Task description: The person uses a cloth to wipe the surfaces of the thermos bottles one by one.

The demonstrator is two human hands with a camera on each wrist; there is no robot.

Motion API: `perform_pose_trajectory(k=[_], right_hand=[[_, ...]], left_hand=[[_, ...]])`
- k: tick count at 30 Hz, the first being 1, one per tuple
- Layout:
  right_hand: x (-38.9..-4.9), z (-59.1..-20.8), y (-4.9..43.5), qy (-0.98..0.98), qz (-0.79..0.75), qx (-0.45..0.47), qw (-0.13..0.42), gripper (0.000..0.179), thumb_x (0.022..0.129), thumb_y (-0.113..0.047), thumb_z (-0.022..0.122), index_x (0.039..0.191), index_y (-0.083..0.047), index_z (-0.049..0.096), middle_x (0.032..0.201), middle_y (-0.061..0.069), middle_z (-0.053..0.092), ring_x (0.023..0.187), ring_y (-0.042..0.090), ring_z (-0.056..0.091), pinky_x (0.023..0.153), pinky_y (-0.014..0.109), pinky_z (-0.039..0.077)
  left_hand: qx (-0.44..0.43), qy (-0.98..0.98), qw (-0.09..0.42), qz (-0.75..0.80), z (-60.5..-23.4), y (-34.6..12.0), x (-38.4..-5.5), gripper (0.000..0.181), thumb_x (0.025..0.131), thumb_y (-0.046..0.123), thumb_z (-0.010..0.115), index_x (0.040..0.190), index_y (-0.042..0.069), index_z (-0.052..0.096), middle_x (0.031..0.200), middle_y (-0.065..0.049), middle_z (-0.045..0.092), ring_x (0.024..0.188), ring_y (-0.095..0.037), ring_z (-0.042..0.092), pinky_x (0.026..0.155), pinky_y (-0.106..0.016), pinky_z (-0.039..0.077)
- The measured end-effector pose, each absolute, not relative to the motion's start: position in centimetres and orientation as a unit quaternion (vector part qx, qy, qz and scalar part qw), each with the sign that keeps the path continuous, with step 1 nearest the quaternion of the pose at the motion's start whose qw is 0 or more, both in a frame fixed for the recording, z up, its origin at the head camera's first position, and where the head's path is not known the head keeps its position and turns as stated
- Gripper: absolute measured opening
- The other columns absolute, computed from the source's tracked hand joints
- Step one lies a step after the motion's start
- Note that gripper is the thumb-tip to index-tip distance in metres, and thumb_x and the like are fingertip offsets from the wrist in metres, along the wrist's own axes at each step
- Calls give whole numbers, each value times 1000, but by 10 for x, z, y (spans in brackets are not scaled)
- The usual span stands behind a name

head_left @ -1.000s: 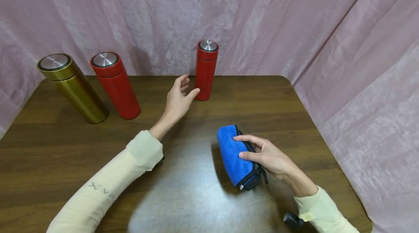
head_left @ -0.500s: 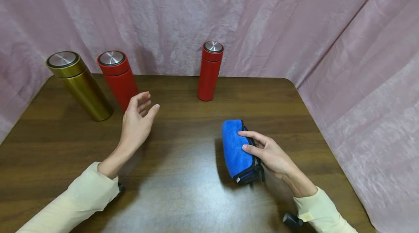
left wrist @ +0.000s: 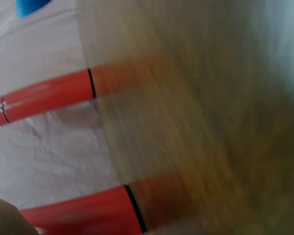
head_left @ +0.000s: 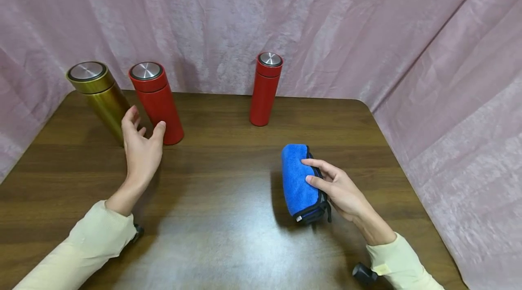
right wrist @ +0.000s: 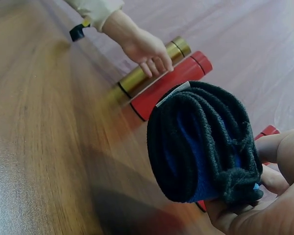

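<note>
The left hand (head_left: 140, 153), fingers spread, is near an upright gold bottle (head_left: 102, 100) and neighbouring red bottle (head_left: 158, 100); the right hand (head_left: 344, 191), well apart, pinches a blue towel (head_left: 297, 181).

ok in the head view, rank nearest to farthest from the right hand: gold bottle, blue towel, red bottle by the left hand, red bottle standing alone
1. Blue towel, held in the right hand
2. Lone red bottle, back middle
3. Other red bottle, by the left hand, left side
4. Gold bottle, farthest left
</note>
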State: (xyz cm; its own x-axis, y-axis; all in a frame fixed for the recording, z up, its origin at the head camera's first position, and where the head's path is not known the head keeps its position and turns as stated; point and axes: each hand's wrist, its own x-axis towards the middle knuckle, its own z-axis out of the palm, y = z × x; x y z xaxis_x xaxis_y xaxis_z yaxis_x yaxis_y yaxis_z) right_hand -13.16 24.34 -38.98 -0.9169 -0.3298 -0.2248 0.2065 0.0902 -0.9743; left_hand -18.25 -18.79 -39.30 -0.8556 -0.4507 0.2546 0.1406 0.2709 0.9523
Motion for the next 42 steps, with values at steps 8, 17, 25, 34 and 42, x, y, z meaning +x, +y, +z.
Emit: perform_pose_trajectory(k=[8, 17, 25, 34, 42], right_hand=[[-132, -389, 249, 716, -668, -45, 196, 52, 104, -16, 65, 152, -4, 47, 155, 24, 40, 125, 32, 57, 95, 42, 57], [-135, -388, 251, 715, -670, -45, 195, 52, 104, -16, 64, 152, -3, 46, 156, 23, 39, 124, 30, 57, 95, 41, 57], [-138, -386, 252, 716, -668, -52, 195, 53, 104, -16, 63, 152, -3, 46, 158, 21, 35, 126, 32, 56, 95, 40, 57], [-139, -385, 255, 719, -667, -54, 191, 52, 105, -16, 63, 152, -3, 45, 157, 23, 37, 126, 31, 56, 95, 39, 57], [-141, -385, 258, 719, -665, -48, 194, 53, 105, -16, 63, 153, -5, 45, 160, 21, 34, 132, 36, 51, 98, 41, 56]], left_hand=[[94, -776, 248, -573, -397, -193, -204, 81, 98, 25, 68, 163, 15, 20, 163, -3, 34, 148, -13, 33, 122, -29, 26], [90, -782, 280, -550, -393, -189, -217, 82, 94, 23, 77, 160, 19, 29, 150, -5, 50, 134, -18, 51, 111, -30, 40], [123, -784, 292, -534, -389, -188, -221, 75, 92, 18, 79, 155, 15, 38, 144, -7, 56, 125, -22, 57, 100, -26, 44], [113, -776, 281, -553, -388, -188, -220, 76, 90, 16, 81, 154, 16, 41, 141, -6, 58, 117, -17, 58, 93, -24, 47], [98, -768, 219, -594, -384, -185, -207, 78, 91, 11, 78, 156, 14, 37, 140, -5, 56, 117, -13, 57, 100, -25, 49]])
